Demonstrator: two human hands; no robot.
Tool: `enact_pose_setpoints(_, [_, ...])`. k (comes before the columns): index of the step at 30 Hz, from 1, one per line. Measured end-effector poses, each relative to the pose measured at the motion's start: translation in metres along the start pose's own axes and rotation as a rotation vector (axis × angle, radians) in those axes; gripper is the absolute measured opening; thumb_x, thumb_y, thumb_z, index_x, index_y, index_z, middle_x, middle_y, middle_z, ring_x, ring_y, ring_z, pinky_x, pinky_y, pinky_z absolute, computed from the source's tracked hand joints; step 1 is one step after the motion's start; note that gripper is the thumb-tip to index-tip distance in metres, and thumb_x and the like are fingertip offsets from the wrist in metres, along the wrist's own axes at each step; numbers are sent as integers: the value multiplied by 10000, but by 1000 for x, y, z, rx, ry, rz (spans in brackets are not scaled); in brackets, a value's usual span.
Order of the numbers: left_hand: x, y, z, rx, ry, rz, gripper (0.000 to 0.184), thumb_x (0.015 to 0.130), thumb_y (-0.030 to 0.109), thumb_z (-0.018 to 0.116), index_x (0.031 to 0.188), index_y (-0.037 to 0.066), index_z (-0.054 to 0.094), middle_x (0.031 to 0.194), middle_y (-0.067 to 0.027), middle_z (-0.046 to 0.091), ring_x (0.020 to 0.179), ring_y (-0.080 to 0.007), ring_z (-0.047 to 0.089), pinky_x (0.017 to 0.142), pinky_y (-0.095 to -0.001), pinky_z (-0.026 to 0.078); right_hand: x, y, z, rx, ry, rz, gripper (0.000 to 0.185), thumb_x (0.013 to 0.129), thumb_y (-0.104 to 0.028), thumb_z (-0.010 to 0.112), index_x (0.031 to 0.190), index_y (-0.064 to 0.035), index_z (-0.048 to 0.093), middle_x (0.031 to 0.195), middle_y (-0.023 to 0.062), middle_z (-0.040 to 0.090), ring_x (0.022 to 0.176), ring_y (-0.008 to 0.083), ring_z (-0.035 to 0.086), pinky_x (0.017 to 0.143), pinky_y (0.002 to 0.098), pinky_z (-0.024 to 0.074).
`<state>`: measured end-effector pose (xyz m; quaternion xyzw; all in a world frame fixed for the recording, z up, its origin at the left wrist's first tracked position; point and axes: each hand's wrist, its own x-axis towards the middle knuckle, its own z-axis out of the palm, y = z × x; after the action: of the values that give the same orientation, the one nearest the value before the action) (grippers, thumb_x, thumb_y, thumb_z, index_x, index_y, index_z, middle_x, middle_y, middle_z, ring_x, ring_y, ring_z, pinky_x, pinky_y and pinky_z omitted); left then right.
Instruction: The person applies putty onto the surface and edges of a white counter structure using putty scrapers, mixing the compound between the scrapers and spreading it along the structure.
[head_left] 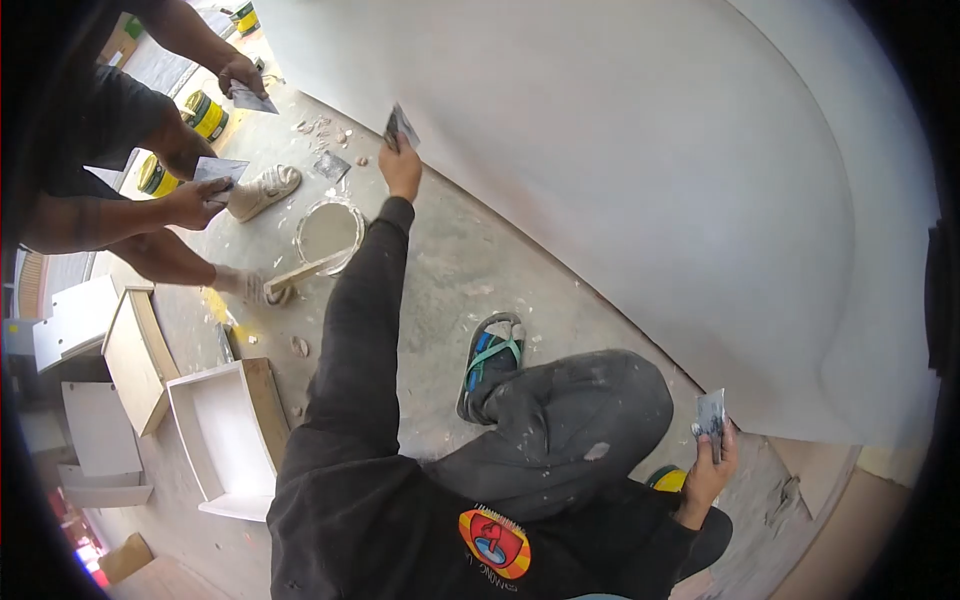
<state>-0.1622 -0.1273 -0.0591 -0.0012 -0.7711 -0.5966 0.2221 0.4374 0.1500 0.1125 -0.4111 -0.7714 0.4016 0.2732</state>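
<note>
Evidently, from my remote seat, I see the left hand (pixel 402 170) with fingers curled round one scraper (pixel 401 122) beside the white panel (pixel 620 200), and the right hand (pixel 710 472) with fingers closed on a second scraper (pixel 711 412), blade up, probably gripped low to leave the blades free. The bucket (pixel 300 234) of pale paste (pixel 328 228) stands near a co-worker (pixel 140 215), presumably for shared reach. Lettering on the yellow tubs (pixel 207 116) and shirt emblem (pixel 495 545) defeats me.

Left scraper (pixel 396 121), right scraper (pixel 711 411), smeared, well apart
</note>
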Motion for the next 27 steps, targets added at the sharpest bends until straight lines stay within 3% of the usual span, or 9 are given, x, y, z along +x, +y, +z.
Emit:
enact_pose_setpoints(2, [30, 7, 1, -55, 101, 23, 288, 959, 171, 529, 1095, -63, 629, 965, -255, 681, 903, -371, 662, 799, -403, 490, 4, 8, 2, 74, -5, 55, 390, 863, 80, 578, 1251, 54, 585, 1235, 143, 614, 1121, 215, 587, 981, 322, 447])
enact_pose_setpoints(9, [61, 15, 26, 68, -10, 102, 302, 962, 178, 538, 1175, -21, 614, 1002, -232, 686, 937, -386, 662, 805, -408, 502, 15, 14, 11, 60, -77, 100, 407, 860, 96, 567, 1263, 44, 585, 1235, 135, 614, 1119, 205, 586, 982, 323, 448])
enact_pose_setpoints(10, [42, 28, 33, 87, 15, 146, 329, 988, 203, 527, 1214, -23, 605, 1037, -215, 696, 935, -315, 675, 820, -375, 493, 16, 17, 8, 53, -97, 99, 424, 863, 98, 566, 1284, 41, 568, 1276, 140, 590, 1153, 214, 570, 1002, 332, 443])
enact_pose_setpoints(11, [21, 37, 43, 86, 66, 269, 359, 979, 174, 524, 1290, -1, 567, 1078, -237, 680, 1010, -346, 671, 843, -381, 503, 17, 19, 6, 46, -115, 97, 443, 866, 99, 564, 1304, 37, 552, 1318, 145, 565, 1187, 224, 554, 1022, 342, 438])
enact_pose_setpoints(13, [-27, 52, 55, 66, 12, 345, 440, 903, 36, 547, 1339, 89, 541, 1162, -201, 657, 991, -370, 668, 823, -387, 536, 20, 21, 5, -8, -94, 106, 442, 866, 100, 562, 1304, 39, 552, 1316, 144, 567, 1186, 224, 554, 1021, 342, 439])
enact_pose_setpoints(17, [-130, 69, 84, -1, -53, 376, 649, 712, -106, 513, 1349, 19, 513, 1317, -207, 568, 1234, -373, 541, 992, -394, 483, 17, 27, 1, 43, -74, 111, 431, 876, 84, 559, 1305, 49, 547, 1310, 146, 569, 1183, 225, 554, 1019, 346, 439])
enact_pose_setpoints(19, [-179, 68, 102, 19, -62, 420, 656, 725, -71, 533, 1373, 23, 491, 1342, -239, 532, 1270, -433, 485, 1061, -452, 413, 15, 18, 1, 45, -68, 92, 424, 881, 77, 561, 1304, 55, 543, 1305, 147, 569, 1182, 224, 554, 1019, 347, 438])
enact_pose_setpoints(25, [-271, 83, 109, 21, -118, 412, 668, 720, -65, 543, 1378, 32, 486, 1362, -241, 508, 1259, -443, 486, 1061, -461, 414, 10, -6, -2, -10, 29, 50, 406, 893, 40, 580, 1296, 70, 538, 1287, 151, 568, 1178, 221, 550, 1013, 341, 434])
enact_pose_setpoints(27, [-296, 86, 93, -10, -428, 374, 673, 734, -81, 540, 1392, 39, 474, 1349, -265, 514, 1266, -434, 488, 1042, -458, 432, 12, -14, -1, -67, 61, 12, 405, 895, 29, 586, 1295, 73, 538, 1285, 149, 567, 1178, 220, 549, 1014, 338, 431])
